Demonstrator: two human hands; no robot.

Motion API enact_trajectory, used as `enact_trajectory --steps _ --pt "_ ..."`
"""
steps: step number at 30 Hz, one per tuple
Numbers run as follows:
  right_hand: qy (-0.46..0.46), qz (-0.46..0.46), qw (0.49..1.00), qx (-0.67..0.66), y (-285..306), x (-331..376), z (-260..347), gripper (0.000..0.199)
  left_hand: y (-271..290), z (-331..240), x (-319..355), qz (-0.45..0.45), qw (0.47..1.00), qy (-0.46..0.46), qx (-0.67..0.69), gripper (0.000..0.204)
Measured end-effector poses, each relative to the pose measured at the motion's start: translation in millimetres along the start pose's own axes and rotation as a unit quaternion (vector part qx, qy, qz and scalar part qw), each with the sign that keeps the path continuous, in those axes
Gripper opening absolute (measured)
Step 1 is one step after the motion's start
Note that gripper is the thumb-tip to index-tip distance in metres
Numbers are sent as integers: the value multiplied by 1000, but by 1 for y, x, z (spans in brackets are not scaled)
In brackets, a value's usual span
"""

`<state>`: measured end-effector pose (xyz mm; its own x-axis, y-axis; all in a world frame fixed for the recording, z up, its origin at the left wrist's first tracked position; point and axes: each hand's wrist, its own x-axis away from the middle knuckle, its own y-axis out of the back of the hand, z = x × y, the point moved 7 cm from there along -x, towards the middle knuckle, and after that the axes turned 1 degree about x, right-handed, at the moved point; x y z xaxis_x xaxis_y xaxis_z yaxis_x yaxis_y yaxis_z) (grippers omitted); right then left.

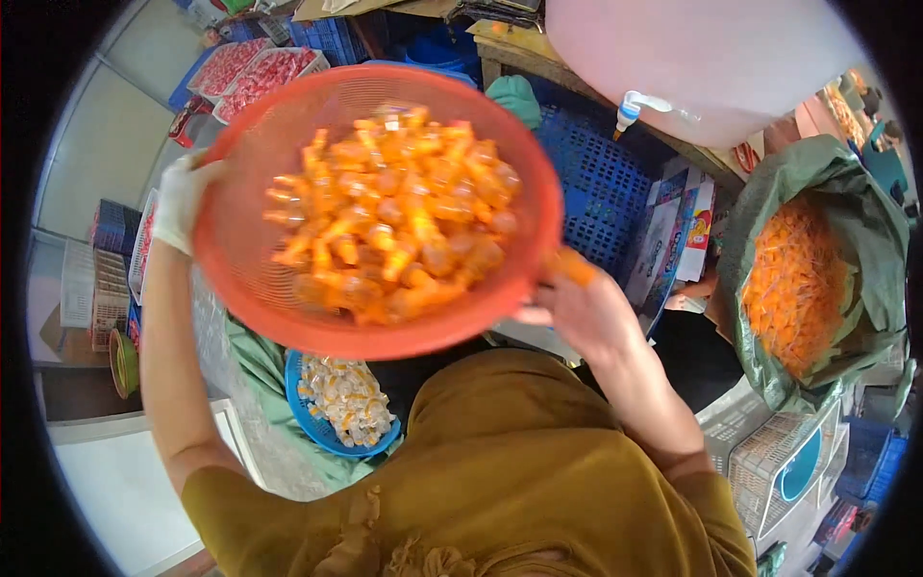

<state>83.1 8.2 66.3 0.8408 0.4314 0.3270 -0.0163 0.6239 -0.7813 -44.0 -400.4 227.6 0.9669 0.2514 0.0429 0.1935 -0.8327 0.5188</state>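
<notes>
Between my hands hangs a round red plastic mesh basket point(245, 216), tilted so that its inside shows. A heap of small orange plastic pieces with clear rounded ends point(404, 221) fills its middle; what exactly they are I cannot make out. My left hand point(185, 200), in a white glove, grips the rim on the left. On the right side my right hand point(591, 308) holds the rim, its fingers partly behind the basket and something orange at a fingertip. Below the basket stands a blue basket point(322, 431) with clear and yellow-orange small pieces point(351, 399).
At the right stands a green sack point(760, 183), open, full of orange pieces point(793, 288). A large pale tank with a tap point(630, 111) rests on a wooden table point(538, 46). Blue crates point(591, 163) lie beneath. White baskets of red-and-white pieces point(269, 77) are at far left.
</notes>
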Motion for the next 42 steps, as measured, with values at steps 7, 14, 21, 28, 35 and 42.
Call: enact_trajectory --steps 7,14,21,28,35,42 --pt "-30 22 998 -54 -55 -171 -41 29 133 27 -114 -111 982 8 -150 29" --pt "-148 25 989 5 -82 -294 -124 24 115 27 -205 -169 810 66 -557 37" --pt "-288 34 953 -91 -97 -342 -190 21 33 -32 -240 -123 734 111 -658 36" --pt "-422 205 880 -68 -182 -297 -213 8 -27 -108 -230 2 761 -265 -592 31" --pt "-190 96 975 -62 -115 -316 -157 10 -65 -189 -147 -192 725 -139 -647 26" --pt "66 -78 994 42 4 -210 -15 15 -10 -112 -73 -71 983 -142 -93 18"
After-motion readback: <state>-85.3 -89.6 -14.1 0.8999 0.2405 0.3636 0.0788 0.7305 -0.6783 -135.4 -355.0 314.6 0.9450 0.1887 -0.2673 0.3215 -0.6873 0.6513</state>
